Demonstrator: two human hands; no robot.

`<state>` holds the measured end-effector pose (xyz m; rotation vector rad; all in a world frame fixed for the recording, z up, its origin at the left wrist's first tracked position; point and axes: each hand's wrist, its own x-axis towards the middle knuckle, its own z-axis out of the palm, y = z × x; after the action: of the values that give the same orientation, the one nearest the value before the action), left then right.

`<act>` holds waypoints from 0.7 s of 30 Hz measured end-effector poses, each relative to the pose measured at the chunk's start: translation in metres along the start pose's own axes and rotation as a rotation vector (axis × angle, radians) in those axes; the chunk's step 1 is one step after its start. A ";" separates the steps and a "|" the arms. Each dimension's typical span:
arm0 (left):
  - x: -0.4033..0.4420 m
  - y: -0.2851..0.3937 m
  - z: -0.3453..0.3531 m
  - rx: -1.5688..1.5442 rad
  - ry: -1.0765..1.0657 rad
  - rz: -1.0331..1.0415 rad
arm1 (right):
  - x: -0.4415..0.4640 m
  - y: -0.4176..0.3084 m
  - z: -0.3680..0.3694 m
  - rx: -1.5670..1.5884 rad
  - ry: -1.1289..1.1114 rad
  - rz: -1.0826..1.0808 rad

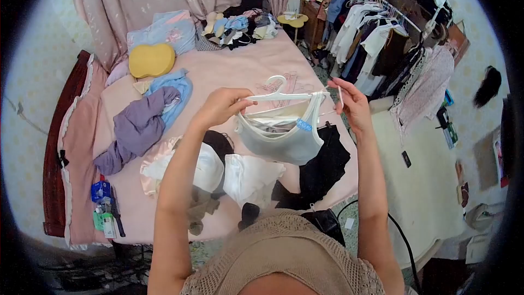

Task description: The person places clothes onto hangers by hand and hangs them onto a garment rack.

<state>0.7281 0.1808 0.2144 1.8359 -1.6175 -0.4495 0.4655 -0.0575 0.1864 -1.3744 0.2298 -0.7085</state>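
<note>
My left hand (pixel 226 104) is closed on the left end of a white plastic clothes hanger (pixel 281 97), held level above the bed. From the hanger's right end hangs a pale grey bra top (pixel 281 139) by one wide strap; a blue label shows near that strap. The bra top's left side sits just below my left hand, and I cannot tell whether that side is hooked on. Just off the hanger's right end, my right hand (pixel 352 104) pinches a thin white strap or cord with thumb and fingers; where it joins is unclear.
Underneath, white underwear (pixel 251 177) and black clothing (pixel 325 166) lie on the pink bed (pixel 240 68). A purple garment (pixel 139 120) and yellow cushion (pixel 152 60) are at left, a clothes pile (pixel 237 27) behind. A loaded clothes rack (pixel 376 35) stands back right; a black cable (pixel 401 232) runs at right.
</note>
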 end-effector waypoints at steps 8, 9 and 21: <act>0.005 0.000 0.013 0.042 0.072 0.043 | -0.003 -0.014 0.048 -1.039 -0.156 -0.131; 0.006 0.000 0.013 0.038 0.069 0.045 | -0.006 -0.015 0.051 -1.041 -0.153 -0.127; 0.018 -0.011 0.025 0.168 0.193 0.239 | -0.025 0.013 0.045 -0.997 -0.011 -0.151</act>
<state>0.7237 0.1573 0.1913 1.7155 -1.7541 -0.0310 0.4752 -0.0064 0.1771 -2.3603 0.5165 -0.7370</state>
